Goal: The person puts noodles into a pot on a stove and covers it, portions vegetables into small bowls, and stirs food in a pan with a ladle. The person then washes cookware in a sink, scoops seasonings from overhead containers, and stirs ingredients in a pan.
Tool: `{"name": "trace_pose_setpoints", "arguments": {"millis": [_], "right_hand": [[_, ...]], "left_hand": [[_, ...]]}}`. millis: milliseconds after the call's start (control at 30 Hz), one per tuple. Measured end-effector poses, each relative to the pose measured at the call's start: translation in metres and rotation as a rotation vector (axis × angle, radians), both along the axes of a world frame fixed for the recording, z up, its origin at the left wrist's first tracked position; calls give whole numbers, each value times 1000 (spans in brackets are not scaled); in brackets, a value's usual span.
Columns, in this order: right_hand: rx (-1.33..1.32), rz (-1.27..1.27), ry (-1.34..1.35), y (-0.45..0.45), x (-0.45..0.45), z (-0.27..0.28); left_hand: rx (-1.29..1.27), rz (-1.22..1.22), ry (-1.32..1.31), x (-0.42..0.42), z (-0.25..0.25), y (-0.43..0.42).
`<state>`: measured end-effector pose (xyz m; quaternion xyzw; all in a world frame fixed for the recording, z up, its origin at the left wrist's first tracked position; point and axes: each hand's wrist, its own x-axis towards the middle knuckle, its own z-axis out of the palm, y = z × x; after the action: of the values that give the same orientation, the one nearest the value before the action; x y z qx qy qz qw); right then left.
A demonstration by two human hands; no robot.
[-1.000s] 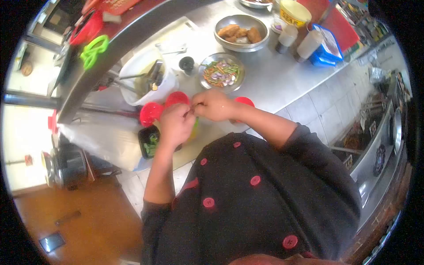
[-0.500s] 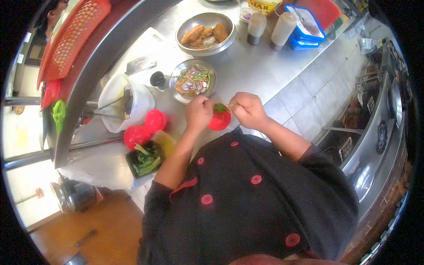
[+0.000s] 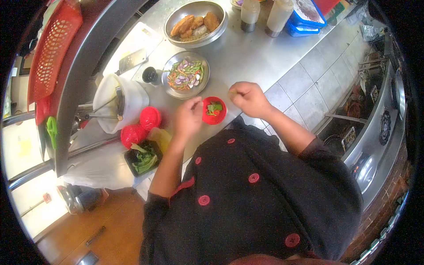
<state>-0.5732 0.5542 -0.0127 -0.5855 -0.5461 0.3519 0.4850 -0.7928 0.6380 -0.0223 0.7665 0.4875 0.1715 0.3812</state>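
Observation:
A small red bowl (image 3: 221, 116) stands on the steel counter between my hands, with torn green leaves (image 3: 215, 107) and some red bits inside. My left hand (image 3: 187, 118) is at the bowl's left rim, its fingers curled in a pinch; whatever is in them is hidden. To the right of the bowl, my right hand (image 3: 250, 100) is closed, with a bit of green stem (image 3: 233, 92) showing at the fingertips. Just beyond is a metal plate (image 3: 192, 95) of sliced onion and cut vegetables (image 3: 185, 73).
A metal bowl (image 3: 198, 43) of fried pieces sits farther back, near two squeeze bottles (image 3: 249, 15) and blue tubs (image 3: 304, 30). At left are a cleaver (image 3: 132, 60), a white bucket (image 3: 104, 99), red bowls (image 3: 132, 135) and a black tray of greens (image 3: 143, 158).
My hands have moved apart slightly from above the red bowl, uncovering the leaves in it. The thin stem stretched near my right hand is now just a short bit. The view has shifted.

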Motion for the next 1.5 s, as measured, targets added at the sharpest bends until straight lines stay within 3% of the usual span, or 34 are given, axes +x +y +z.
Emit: {"name": "trace_pose_setpoints", "arguments": {"millis": [67, 167, 233, 300, 367, 433, 500, 567, 633, 667, 700, 733, 767, 833, 867, 967, 1067, 1100, 1133, 1167, 1200, 1233, 1267, 1300, 1333, 1367, 1400, 1500], "right_hand": [[143, 63, -171, 3, -18, 15], [274, 264, -504, 11, -60, 40], [229, 343, -454, 16, -96, 52], [105, 495, -419, 18, -115, 71], [-136, 318, -269, 17, -121, 62], [-94, -23, -244, 21, -105, 17], [-254, -238, -501, 17, -78, -16], [-103, -234, -1212, 2, 15, -136], [-707, -423, -238, -12, -21, -106], [-728, -404, 33, -22, -26, -106], [-734, -378, 308, -24, -30, -109], [-738, -351, 582, -24, -35, -111], [-713, -407, 613, -23, -44, -110], [-642, -529, 683, -23, -58, -111], [-458, -469, 579, -27, -38, -149], [-512, -538, 761, -21, -70, -117], [-480, -628, 817, -12, -78, -124], [-458, -647, 804, -12, -77, -131], [-442, -605, 732, -16, -79, -132], [-424, -565, 659, -20, -80, -133], [-404, -529, 587, -25, -82, -133], [-463, -582, 815, -19, -102, -98], [-476, -530, 718, -16, -99, -104], [-497, -470, 623, -15, -97, -120], [-515, -491, 505, -14, -106, -118], [-533, -506, 383, -12, -115, -107], [-551, -519, 250, -10, -120, -100], [-500, -574, -68, -6, -113, -128]], "left_hand": [[-91, 24, -136, -7, 21, -6], [-765, 191, -834, -19, 43, -22], [-935, 216, -1050, -36, 32, -33], [-941, 152, -1034, -71, 16, -32], [-961, 145, -1002, -116, 5, -35], [-777, -35, -780, -170, 41, -42], [-554, -402, -508, -239, 77, -48], [-175, -601, -554, -314, 94, -57], [-178, -408, -623, -402, 95, -66], [-405, -107, -645, -444, 99, -76], [-425, 250, -654, -478, 107, -83], [-228, 523, -780, -508, 84, -82], [-3, 813, -746, -536, 59, -70], [86, 1200, -770, -593, 20, -30], [130, 1333, -790, -616, 1, -8], [-129, 1387, -1153, -666, -49, 73], [-242, 901, -1325, -705, -116, 185], [-260, 996, -1216, -675, -99, 199], [-327, 839, -968, -675, -115, 219], [-400, 669, -764, -655, -96, 219], [-441, 937, -418, -634, -81, 218], [-323, 960, -420, -637, -106, 223], [-235, 647, -384, -705, -179, 286], [254, 362, 346, -685, -143, 247], [864, 302, 1104, -692, -150, 228], [643, 752, 635, -713, -185, 212], [552, 937, 274, -688, -196, 185], [298, 841, -168, -574, -184, 84]]}}
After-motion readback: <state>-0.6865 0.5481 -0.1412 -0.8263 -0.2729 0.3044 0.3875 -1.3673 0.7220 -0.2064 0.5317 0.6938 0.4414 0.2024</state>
